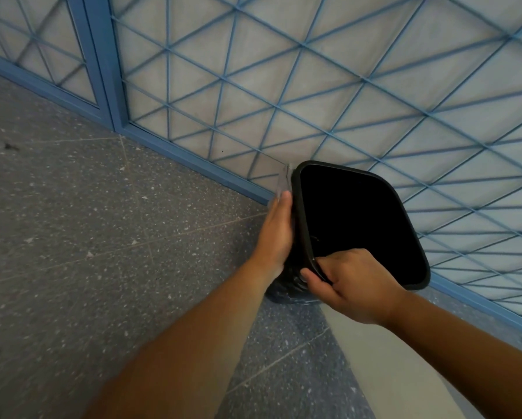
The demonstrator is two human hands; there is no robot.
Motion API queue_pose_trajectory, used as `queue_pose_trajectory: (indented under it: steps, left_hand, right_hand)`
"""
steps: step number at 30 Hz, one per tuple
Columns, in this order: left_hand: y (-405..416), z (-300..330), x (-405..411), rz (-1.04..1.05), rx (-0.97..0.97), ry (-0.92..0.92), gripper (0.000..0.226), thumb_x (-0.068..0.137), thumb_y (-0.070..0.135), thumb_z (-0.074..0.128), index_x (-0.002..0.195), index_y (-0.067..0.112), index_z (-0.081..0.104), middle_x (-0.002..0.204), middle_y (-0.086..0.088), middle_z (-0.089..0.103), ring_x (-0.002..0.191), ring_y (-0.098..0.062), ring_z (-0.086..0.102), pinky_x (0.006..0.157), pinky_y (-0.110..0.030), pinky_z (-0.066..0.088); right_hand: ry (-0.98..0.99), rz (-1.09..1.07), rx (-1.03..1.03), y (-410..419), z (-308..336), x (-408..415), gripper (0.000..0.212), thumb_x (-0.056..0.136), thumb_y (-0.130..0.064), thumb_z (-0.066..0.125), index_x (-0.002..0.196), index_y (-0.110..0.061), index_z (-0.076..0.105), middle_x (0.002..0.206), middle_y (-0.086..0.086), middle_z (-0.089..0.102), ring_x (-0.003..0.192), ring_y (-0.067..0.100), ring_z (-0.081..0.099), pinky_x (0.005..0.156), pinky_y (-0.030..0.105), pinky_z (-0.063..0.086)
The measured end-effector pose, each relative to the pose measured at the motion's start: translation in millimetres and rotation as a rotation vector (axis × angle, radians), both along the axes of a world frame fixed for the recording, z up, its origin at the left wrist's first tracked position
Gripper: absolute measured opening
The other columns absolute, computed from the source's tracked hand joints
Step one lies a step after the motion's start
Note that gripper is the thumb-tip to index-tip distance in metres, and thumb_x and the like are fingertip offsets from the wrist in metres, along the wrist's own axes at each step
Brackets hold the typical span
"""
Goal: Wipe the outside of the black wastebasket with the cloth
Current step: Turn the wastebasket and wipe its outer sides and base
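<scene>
On the speckled grey floor point(72, 237), beside the blue lattice panel point(344, 86), the black wastebasket point(359, 219) is gripped at its rim by the right hand point(356, 285); the cloth point(283, 182) is pressed flat against its side by the straight-fingered left hand point(276, 234).

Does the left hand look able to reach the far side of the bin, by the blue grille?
Probably not easily. The left hand presses the cloth flat on the bin's near-left wall; the far side sits close to the grille. The right hand gripping the rim could turn it.

Left grip point(276, 234) flat, fingers straight, forearm extended; right grip point(349, 281) curled, thumb pinching.
</scene>
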State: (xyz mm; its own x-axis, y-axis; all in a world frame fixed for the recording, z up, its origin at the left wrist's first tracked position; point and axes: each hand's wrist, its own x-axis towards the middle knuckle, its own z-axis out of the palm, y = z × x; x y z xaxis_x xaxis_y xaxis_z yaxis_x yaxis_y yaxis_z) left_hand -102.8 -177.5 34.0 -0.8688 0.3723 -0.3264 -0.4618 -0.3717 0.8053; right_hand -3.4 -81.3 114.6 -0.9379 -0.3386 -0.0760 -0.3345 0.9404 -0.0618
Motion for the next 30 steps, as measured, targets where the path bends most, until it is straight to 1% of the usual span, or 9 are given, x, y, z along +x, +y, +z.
queue_pose_trajectory:
  steps: [3, 7, 10, 14, 18, 22, 26, 28, 30]
  left_hand:
    - [1.2, -1.6, -7.0, 0.003, 0.018, -0.077, 0.053, 0.109, 0.049, 0.041, 0.146, 0.016, 0.059, 0.144, -0.010, 0.065, 0.130, -0.020, 0.063, 0.116, -0.042, 0.047]
    - [2.8, -2.5, -2.9, -0.039, -0.001, -0.066, 0.060, 0.106, 0.058, 0.040, 0.146, 0.018, 0.058, 0.146, -0.008, 0.062, 0.137, -0.022, 0.057, 0.121, -0.047, 0.041]
    - [2.2, -6.1, -4.2, -0.014, -0.030, -0.114, 0.058, 0.108, 0.054, 0.039, 0.145, 0.014, 0.060, 0.144, -0.012, 0.063, 0.134, -0.024, 0.059, 0.119, -0.046, 0.043]
    - [3.7, -7.1, 7.4, -0.034, -0.053, -0.009, 0.057, 0.107, 0.057, 0.036, 0.150, 0.023, 0.055, 0.153, -0.007, 0.054, 0.142, -0.020, 0.052, 0.123, -0.045, 0.038]
    - [1.4, -13.3, 5.7, -0.016, -0.034, -0.028, 0.053, 0.109, 0.051, 0.034, 0.153, 0.026, 0.051, 0.156, -0.008, 0.052, 0.146, -0.023, 0.048, 0.125, -0.046, 0.034]
    - [0.2, -15.1, 22.7, -0.018, -0.037, 0.067, 0.061, 0.100, 0.059, 0.038, 0.153, 0.030, 0.050, 0.156, -0.003, 0.053, 0.148, -0.020, 0.046, 0.126, -0.046, 0.033]
    - [-3.7, -19.8, 17.8, 0.013, -0.026, 0.032, 0.048, 0.110, 0.046, 0.035, 0.155, 0.032, 0.047, 0.157, -0.005, 0.053, 0.143, -0.019, 0.051, 0.124, -0.043, 0.037]
    - [-2.4, -13.7, 16.1, 0.020, -0.062, 0.079, 0.052, 0.105, 0.053, 0.037, 0.154, 0.039, 0.046, 0.156, -0.002, 0.052, 0.145, -0.019, 0.049, 0.124, -0.046, 0.036]
    - [-2.0, -15.2, 25.5, 0.013, -0.108, 0.153, 0.054, 0.103, 0.056, 0.035, 0.155, 0.044, 0.041, 0.158, 0.002, 0.050, 0.147, -0.016, 0.046, 0.124, -0.043, 0.035]
  right_hand:
    - [-0.004, -0.003, 0.000, 0.3, -0.2, 0.1, 0.044, 0.095, -0.046, 0.031, 0.061, -0.022, 0.046, 0.051, -0.007, 0.045, 0.045, 0.012, 0.043, 0.050, 0.027, 0.034]
    - [-0.002, 0.007, -0.010, 1.6, -0.9, -0.6, 0.045, 0.095, -0.046, 0.031, 0.060, -0.022, 0.046, 0.050, -0.007, 0.044, 0.044, 0.012, 0.041, 0.049, 0.027, 0.035]
    - [-0.008, 0.005, -0.007, 1.8, -1.7, -1.7, 0.046, 0.095, -0.048, 0.030, 0.061, -0.022, 0.045, 0.051, -0.008, 0.043, 0.045, 0.011, 0.041, 0.050, 0.028, 0.036]
    - [-0.011, 0.010, 0.012, 4.4, -2.9, -3.4, 0.048, 0.095, -0.051, 0.028, 0.062, -0.021, 0.046, 0.052, -0.008, 0.044, 0.046, 0.011, 0.042, 0.051, 0.031, 0.038]
    - [-0.010, 0.005, 0.040, 3.7, -3.8, -3.2, 0.051, 0.095, -0.054, 0.023, 0.063, -0.023, 0.046, 0.053, -0.007, 0.046, 0.046, 0.012, 0.044, 0.051, 0.027, 0.035]
    - [-0.004, 0.011, 0.030, 4.0, -3.9, -3.5, 0.049, 0.096, -0.052, 0.025, 0.063, -0.023, 0.047, 0.053, -0.007, 0.049, 0.047, 0.012, 0.045, 0.052, 0.030, 0.039]
    - [0.027, 0.011, 0.021, 3.9, -3.7, -2.6, 0.050, 0.096, -0.052, 0.027, 0.062, -0.022, 0.048, 0.051, -0.007, 0.047, 0.045, 0.011, 0.043, 0.050, 0.030, 0.038]
    - [0.018, 0.014, 0.013, 3.6, -4.0, -3.3, 0.051, 0.096, -0.052, 0.026, 0.062, -0.022, 0.049, 0.052, -0.006, 0.049, 0.046, 0.011, 0.044, 0.051, 0.030, 0.039]
    - [0.004, 0.009, 0.008, 4.2, -3.3, -3.5, 0.052, 0.096, -0.052, 0.026, 0.063, -0.021, 0.050, 0.052, -0.006, 0.049, 0.046, 0.012, 0.044, 0.052, 0.033, 0.040]
